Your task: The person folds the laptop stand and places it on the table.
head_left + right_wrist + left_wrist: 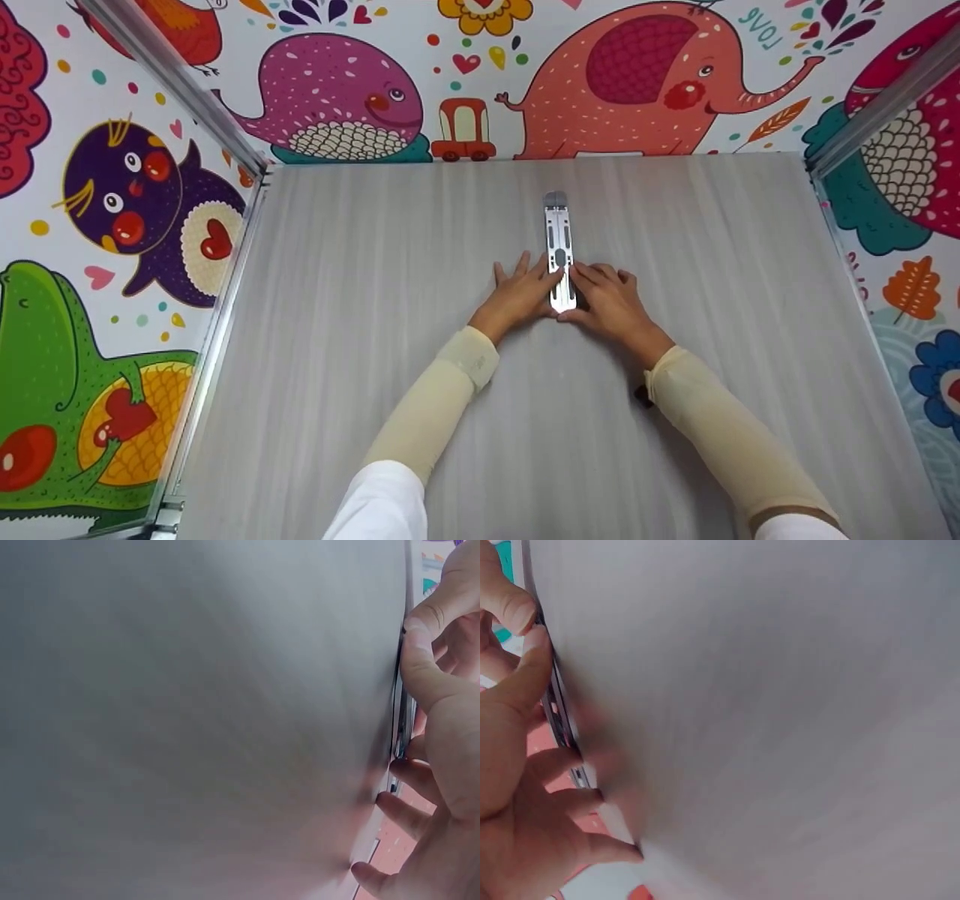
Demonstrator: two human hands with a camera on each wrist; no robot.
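Observation:
A slim folded silver metal stand lies flat on the grey table, pointing away from me. My left hand lies against its near left side, fingers spread and straight, thumb touching its edge. My right hand is at its near right side, fingers curled, pinching the edge with the thumb at the near end. The left wrist view shows the left hand with its thumb along the stand's dark edge. In the right wrist view the right hand has its bent thumb on the stand's edge.
Colourful cartoon-animal panels in metal frames wall in the table at the back, left and right. Cream sleeves cover both forearms. A small dark object shows under the right forearm.

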